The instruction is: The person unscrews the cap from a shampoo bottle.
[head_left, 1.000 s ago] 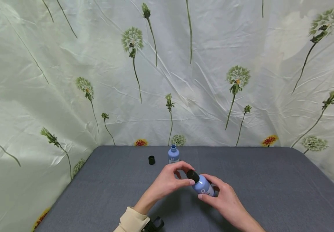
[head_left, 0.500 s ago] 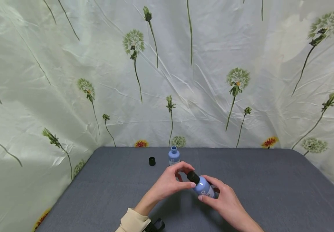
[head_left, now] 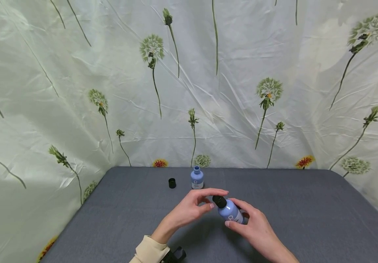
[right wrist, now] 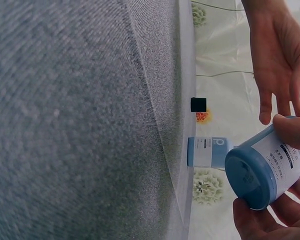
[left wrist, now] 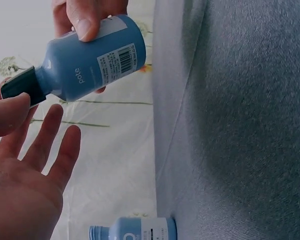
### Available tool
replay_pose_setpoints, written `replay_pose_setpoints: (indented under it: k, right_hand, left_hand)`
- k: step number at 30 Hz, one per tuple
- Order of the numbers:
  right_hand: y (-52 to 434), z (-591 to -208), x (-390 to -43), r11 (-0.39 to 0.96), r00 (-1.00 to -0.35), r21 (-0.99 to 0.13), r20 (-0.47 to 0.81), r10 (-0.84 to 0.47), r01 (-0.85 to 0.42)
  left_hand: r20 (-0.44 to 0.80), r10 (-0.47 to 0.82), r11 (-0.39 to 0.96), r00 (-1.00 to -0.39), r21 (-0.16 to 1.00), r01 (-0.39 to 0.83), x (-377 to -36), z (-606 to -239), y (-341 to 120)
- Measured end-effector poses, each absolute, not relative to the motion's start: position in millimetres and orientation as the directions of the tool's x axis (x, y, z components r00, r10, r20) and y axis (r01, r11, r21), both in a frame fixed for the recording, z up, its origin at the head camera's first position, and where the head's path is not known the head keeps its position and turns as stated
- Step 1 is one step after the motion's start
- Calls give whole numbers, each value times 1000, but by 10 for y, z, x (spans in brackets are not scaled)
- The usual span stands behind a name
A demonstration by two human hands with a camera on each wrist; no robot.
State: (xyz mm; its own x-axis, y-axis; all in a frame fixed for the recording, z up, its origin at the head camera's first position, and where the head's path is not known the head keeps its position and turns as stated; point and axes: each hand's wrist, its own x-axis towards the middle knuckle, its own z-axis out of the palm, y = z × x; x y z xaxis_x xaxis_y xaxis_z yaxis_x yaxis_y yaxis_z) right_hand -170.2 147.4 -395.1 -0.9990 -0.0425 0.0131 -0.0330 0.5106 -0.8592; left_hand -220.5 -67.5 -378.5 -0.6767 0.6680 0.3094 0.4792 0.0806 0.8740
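The small blue plastic bottle with a black screw cap (head_left: 229, 210) sits just below the middle of the head view, tilted, held above the grey cloth-covered surface (head_left: 307, 219). The right hand (head_left: 254, 226) has its fingers curled round the body; the left hand (head_left: 192, 208) is released, fingers straight, one fingertip by the cap. With only one hand gripping a smooth tilted body, it could slip and drop. Its label reads "pote" beside a barcode. Behind, at centre, stands an uncapped blue bottle (head_left: 197, 178), a loose black cap (head_left: 172, 183) to its left.
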Motion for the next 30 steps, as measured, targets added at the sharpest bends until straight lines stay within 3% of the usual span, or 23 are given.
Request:
replay_pose_setpoints:
  k: [7, 18, 30]
  right_hand:
    - [1466, -3958, -1700, 508, -999, -861, 17, -42, -36]
    - [1468, -3955, -1679, 517, -997, -853, 56, -50, -74]
    - [1485, -3957, -1668, 543, -993, -832, 99, -58, -114]
  left_hand:
    - [295, 640, 98, -710, 884, 456, -2227, -3818, -677]
    - [267, 516, 220, -814, 877, 428, -2221, -3814, -657]
    - [259, 489, 215, -833, 890, 403, -2215, -3832, -617]
